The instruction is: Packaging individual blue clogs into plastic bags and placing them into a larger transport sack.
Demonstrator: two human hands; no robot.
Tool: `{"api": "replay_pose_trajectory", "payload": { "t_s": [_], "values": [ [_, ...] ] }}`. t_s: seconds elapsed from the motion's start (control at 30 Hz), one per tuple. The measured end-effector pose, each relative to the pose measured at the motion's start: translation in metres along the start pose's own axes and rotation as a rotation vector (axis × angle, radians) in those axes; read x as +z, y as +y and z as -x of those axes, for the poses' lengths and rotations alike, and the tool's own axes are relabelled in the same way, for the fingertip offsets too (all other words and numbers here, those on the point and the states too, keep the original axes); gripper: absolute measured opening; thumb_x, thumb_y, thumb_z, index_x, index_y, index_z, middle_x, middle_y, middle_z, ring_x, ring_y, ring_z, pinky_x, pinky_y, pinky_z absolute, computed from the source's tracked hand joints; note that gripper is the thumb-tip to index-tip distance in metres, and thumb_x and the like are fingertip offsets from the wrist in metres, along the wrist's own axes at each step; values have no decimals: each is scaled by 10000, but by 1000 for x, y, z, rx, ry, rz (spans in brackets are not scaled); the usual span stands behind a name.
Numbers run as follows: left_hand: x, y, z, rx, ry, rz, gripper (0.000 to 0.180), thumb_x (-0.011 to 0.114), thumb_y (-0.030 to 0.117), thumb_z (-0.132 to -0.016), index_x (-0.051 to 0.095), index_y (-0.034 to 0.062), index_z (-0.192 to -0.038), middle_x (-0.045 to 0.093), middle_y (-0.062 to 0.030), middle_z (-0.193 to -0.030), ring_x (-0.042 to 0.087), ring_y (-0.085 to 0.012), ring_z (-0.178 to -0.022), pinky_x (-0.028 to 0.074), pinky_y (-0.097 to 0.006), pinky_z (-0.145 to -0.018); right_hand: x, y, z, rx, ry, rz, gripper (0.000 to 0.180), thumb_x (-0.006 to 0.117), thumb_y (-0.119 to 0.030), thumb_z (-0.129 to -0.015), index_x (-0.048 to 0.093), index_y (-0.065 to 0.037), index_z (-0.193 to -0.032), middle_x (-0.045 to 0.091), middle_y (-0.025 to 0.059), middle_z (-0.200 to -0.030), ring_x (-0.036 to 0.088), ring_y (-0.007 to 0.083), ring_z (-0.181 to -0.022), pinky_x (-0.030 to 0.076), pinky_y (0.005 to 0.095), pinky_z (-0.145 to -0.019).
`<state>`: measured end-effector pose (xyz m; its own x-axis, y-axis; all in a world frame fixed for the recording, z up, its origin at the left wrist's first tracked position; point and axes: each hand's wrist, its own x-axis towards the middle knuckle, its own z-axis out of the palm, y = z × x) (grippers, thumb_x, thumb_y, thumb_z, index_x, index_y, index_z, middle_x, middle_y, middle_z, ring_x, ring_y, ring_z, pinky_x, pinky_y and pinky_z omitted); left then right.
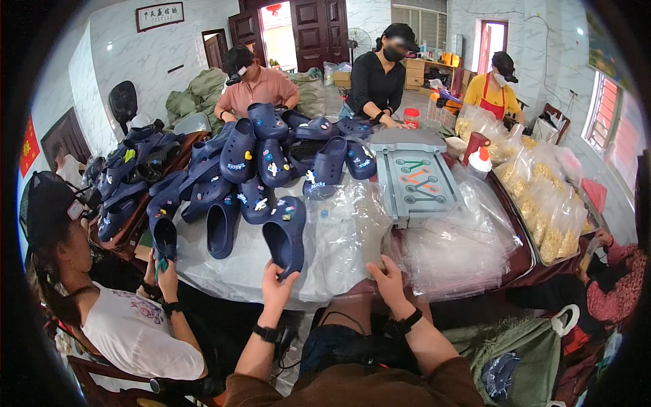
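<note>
My left hand (pixel 277 288) grips a navy clog (pixel 285 230) by its heel end, toe pointing away from me, colourful charms on its upper. To its right lies a clear plastic bag (pixel 344 234), and my right hand (pixel 391 285) has thumb and fingers at its near right edge, seeming to hold it. Beyond the held clog rises a heap of similar navy clogs (pixel 239 150) with charms. A stack of clear plastic bags (pixel 454 261) lies just right of my right hand.
A grey plastic case (pixel 415 178) with coloured shapes stands behind the bags. At right, a tray (pixel 546 260) bears bags of yellowish pieces. On my left a person (pixel 135 319) handles another clog (pixel 164 234). Several more people work around the table. Green cloth (pixel 529 346) hangs by my right knee.
</note>
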<state>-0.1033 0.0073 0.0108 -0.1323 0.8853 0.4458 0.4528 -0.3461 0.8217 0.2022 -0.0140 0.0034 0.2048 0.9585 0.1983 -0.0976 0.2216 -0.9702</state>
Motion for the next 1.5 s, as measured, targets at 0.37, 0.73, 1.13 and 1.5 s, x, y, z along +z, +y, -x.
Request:
{"api": "replay_pose_trajectory", "payload": {
  "t_s": [0.37,0.73,1.13,1.5],
  "values": [
    [-62,92,51,75,-497,660,403,864,121,-791,483,80,-916,399,-207,-1555,446,-229,-1353,342,-361,-1103,19,-7,-42,56,-35,-206,330,722,-164,-940,661,5,-1217,672,13,-1053,614,99,-959,492,248,-845],
    [-89,61,71,-479,-678,798,258,803,176,-832,565,80,-864,583,-115,-1390,583,-159,-1112,445,-306,-970,-5,5,-56,148,-129,-277,332,711,-200,-967,649,-5,-1228,677,20,-1114,611,103,-1021,484,271,-897],
    [16,55,85,-354,-290,591,194,783,80,-885,592,47,-884,647,-24,-1102,559,-60,-855,462,-221,-752,14,-1,-35,134,-107,-200,441,753,-233,-936,627,10,-1282,673,30,-1120,607,111,-1001,488,269,-892],
    [119,37,3,-373,-327,444,242,741,231,-933,645,16,-990,713,-88,-824,677,-149,-748,524,-307,-675,7,-9,-25,127,-161,-164,342,720,-201,-953,648,11,-1213,664,5,-1070,590,86,-955,476,254,-843]
  ]
}}
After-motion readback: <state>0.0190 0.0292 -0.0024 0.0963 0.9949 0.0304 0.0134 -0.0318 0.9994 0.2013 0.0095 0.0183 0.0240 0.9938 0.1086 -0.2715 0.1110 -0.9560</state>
